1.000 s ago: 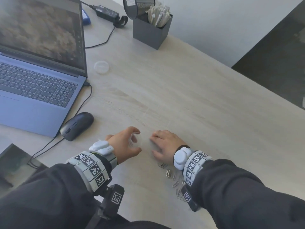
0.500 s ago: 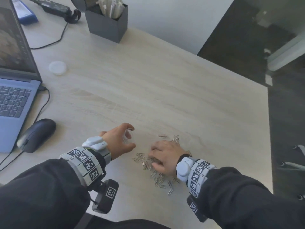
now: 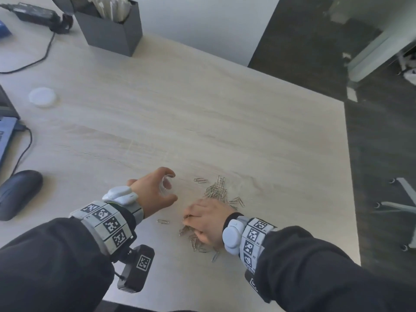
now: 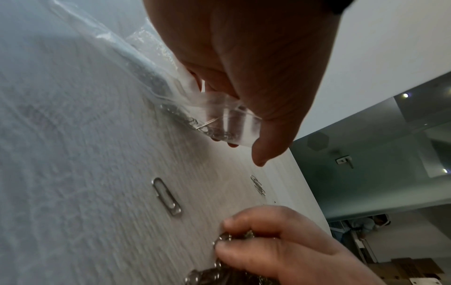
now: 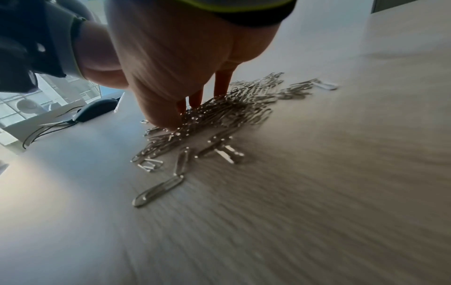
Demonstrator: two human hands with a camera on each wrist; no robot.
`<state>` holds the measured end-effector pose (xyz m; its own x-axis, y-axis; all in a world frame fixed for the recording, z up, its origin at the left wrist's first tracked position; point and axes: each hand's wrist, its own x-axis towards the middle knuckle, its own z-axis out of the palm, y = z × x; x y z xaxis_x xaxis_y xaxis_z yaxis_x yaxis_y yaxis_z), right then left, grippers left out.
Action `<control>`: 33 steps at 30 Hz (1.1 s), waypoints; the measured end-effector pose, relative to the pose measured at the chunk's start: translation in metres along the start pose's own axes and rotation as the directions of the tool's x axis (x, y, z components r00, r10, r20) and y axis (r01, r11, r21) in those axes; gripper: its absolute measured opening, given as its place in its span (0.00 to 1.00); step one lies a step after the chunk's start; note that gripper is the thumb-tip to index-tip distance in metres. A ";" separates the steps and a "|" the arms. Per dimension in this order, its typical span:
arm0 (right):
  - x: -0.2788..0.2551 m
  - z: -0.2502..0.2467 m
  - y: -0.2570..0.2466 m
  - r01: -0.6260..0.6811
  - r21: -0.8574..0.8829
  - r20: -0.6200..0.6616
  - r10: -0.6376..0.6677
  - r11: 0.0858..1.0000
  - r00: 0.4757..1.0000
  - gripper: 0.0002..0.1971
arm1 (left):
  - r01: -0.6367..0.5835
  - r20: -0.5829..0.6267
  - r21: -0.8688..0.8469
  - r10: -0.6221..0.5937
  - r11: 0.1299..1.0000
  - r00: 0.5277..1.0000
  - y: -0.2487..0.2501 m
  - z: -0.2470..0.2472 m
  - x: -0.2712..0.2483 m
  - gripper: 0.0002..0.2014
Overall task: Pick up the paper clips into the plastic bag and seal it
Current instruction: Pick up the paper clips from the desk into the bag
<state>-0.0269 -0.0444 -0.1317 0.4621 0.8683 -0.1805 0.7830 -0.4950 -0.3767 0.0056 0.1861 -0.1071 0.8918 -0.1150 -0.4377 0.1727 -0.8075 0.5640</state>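
Observation:
A heap of silver paper clips lies on the pale wooden desk. My right hand sits on the near part of the heap, fingers curled, pinching several clips. My left hand holds a small clear plastic bag by its mouth, just left of the heap; some clips lie inside it. In the head view the bag is barely visible between the fingers. A single clip lies between my hands, and a stray pair lies beyond.
A black mouse and its cable lie at the left, beside a laptop corner. A white round lid sits further back. A dark grey holder box and a power adapter stand at the far edge. The desk's right edge is close.
The head view swung right, bringing the heap into view. My right hand drew back from beside the left hand onto the heap and curled onto some clips. The left hand kept holding the bag.

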 end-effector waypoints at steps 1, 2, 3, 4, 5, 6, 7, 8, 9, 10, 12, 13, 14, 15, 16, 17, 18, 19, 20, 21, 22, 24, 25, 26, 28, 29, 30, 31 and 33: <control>-0.004 0.000 0.002 0.002 0.000 0.002 -0.002 1.000 1.000 0.15 | 0.005 0.000 -0.004 -0.005 1.000 1.000 0.001 0.001 0.001 0.25; -0.006 -0.001 0.004 0.000 -0.005 -0.003 -0.001 1.000 1.000 0.14 | 0.007 0.002 -0.009 -0.007 1.000 1.000 0.002 0.002 0.001 0.25; -0.009 -0.002 0.004 -0.008 -0.012 -0.012 0.008 1.000 1.000 0.15 | 0.003 0.002 -0.010 -0.003 1.000 1.000 0.004 0.004 0.002 0.25; -0.009 -0.002 0.001 -0.018 -0.019 -0.021 0.018 1.000 1.000 0.16 | -0.003 0.000 -0.007 0.003 1.000 1.000 0.006 0.005 0.003 0.25; -0.009 -0.003 -0.002 -0.027 -0.025 -0.024 0.026 0.999 0.999 0.19 | -0.008 -0.005 -0.005 0.008 1.000 1.000 0.008 0.006 0.004 0.25; -0.007 -0.003 -0.007 -0.030 -0.024 -0.018 0.029 0.999 0.999 0.23 | -0.012 -0.011 -0.002 0.012 1.000 1.000 0.010 0.006 0.005 0.25; -0.002 -0.004 -0.014 -0.027 -0.006 0.001 0.027 1.000 1.000 0.27 | -0.012 -0.017 -0.002 0.012 1.000 1.000 0.012 0.006 0.006 0.25; 0.001 -0.004 -0.020 -0.020 0.022 0.033 0.019 1.000 0.999 0.31 | -0.012 -0.023 -0.001 0.012 1.000 1.000 0.014 0.006 0.006 0.25; 0.005 -0.004 -0.025 -0.013 0.046 0.082 0.009 0.999 0.997 0.32 | -0.012 -0.029 0.001 0.012 1.000 1.000 0.016 0.006 0.005 0.25; 0.009 -0.004 -0.030 -0.003 0.041 0.133 -0.002 0.999 0.991 0.33 | -0.011 -0.034 0.004 0.012 1.000 0.999 0.016 0.006 0.005 0.24; 0.011 -0.001 -0.032 0.025 -0.022 0.194 -0.020 0.999 0.981 0.33 | -0.017 -0.039 0.008 0.018 1.000 0.999 0.018 0.006 0.004 0.24; 0.009 0.001 -0.031 0.033 -0.048 0.206 -0.023 0.998 0.978 0.32 | -0.020 -0.036 0.010 0.020 1.000 0.999 0.020 0.008 0.004 0.24; 0.005 0.002 -0.027 0.036 -0.063 0.210 -0.022 0.997 0.977 0.32 | -0.024 -0.035 0.011 0.024 1.000 0.999 0.022 0.008 0.004 0.24; 0.000 0.003 -0.024 0.040 -0.070 0.200 -0.025 0.997 0.979 0.31 | -0.026 -0.032 0.012 0.026 1.000 0.999 0.022 0.009 0.004 0.24; -0.006 0.002 -0.021 0.052 -0.073 0.179 -0.038 0.996 0.983 0.30 | -0.031 -0.032 0.012 0.031 0.999 0.999 0.024 0.008 0.005 0.25; -0.013 0.001 -0.017 0.072 -0.072 0.153 -0.061 0.995 0.986 0.28 | -0.035 -0.030 0.011 0.035 0.999 0.999 0.024 0.008 0.005 0.25; -0.021 0.000 -0.014 0.097 -0.069 0.122 -0.089 0.993 0.989 0.27 | -0.036 -0.022 0.009 0.036 0.999 0.999 0.024 0.009 0.006 0.25; -0.028 -0.001 -0.010 0.117 -0.069 0.086 -0.111 0.991 0.990 0.25 | -0.038 -0.017 0.011 0.038 0.999 0.999 0.024 0.010 0.006 0.25; -0.035 -0.002 -0.007 0.119 -0.069 0.053 -0.115 0.991 0.992 0.24 | -0.039 -0.011 0.011 0.039 0.999 0.999 0.024 0.010 0.007 0.25; -0.039 -0.005 -0.005 0.098 -0.063 0.019 -0.097 0.993 0.995 0.24 | -0.038 -0.007 0.012 0.038 0.999 0.999 0.024 0.011 0.007 0.26; -0.042 -0.008 -0.002 0.052 -0.051 -0.004 -0.052 0.997 0.999 0.24 | -0.037 -0.003 0.011 0.037 0.999 0.999 0.024 0.012 0.008 0.26; -0.042 -0.018 0.005 -0.147 -0.024 -0.020 0.147 0.989 0.989 0.28 | -0.041 0.002 0.012 0.041 0.999 0.999 0.026 0.013 0.008 0.27; -0.042 -0.023 0.008 -0.279 -0.012 0.009 0.279 0.960 0.960 0.31 | -0.042 0.001 0.012 0.042 0.999 0.999 0.027 0.014 0.008 0.27; -0.041 -0.027 0.009 -0.393 -0.004 0.047 0.393 0.919 0.918 0.35 | -0.043 -0.001 0.012 0.043 0.999 0.999 0.029 0.014 0.008 0.27; -0.040 -0.031 0.011 -0.496 -0.030 0.088 0.497 0.868 0.863 0.43 | -0.048 0.003 0.025 0.048 0.999 0.999 0.030 0.014 0.006 0.29; -0.039 -0.031 0.010 -0.501 -0.052 0.101 0.504 0.864 0.858 0.45 | -0.052 0.008 0.042 0.052 0.998 0.999 0.031 0.014 0.004 0.30; -0.039 -0.029 0.010 -0.490 -0.070 0.109 0.495 0.869 0.862 0.45 | -0.054 0.013 0.063 0.054 0.997 0.998 0.032 0.014 0.003 0.32; -0.039 -0.027 0.009 -0.476 -0.079 0.109 0.483 0.876 0.869 0.44 | -0.055 0.018 0.087 0.053 0.995 0.998 0.032 0.014 0.002 0.33; -0.038 -0.024 0.008 -0.478 -0.055 0.094 0.481 0.876 0.871 0.38 | -0.047 0.021 0.124 0.044 0.991 0.999 0.033 0.013 -0.001 0.35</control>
<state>-0.0285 -0.0824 -0.1057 0.7403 0.5214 -0.4245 0.4880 -0.8510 -0.1942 0.0051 0.1517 -0.0976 0.8894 -0.1631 -0.4270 0.0775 -0.8668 0.4926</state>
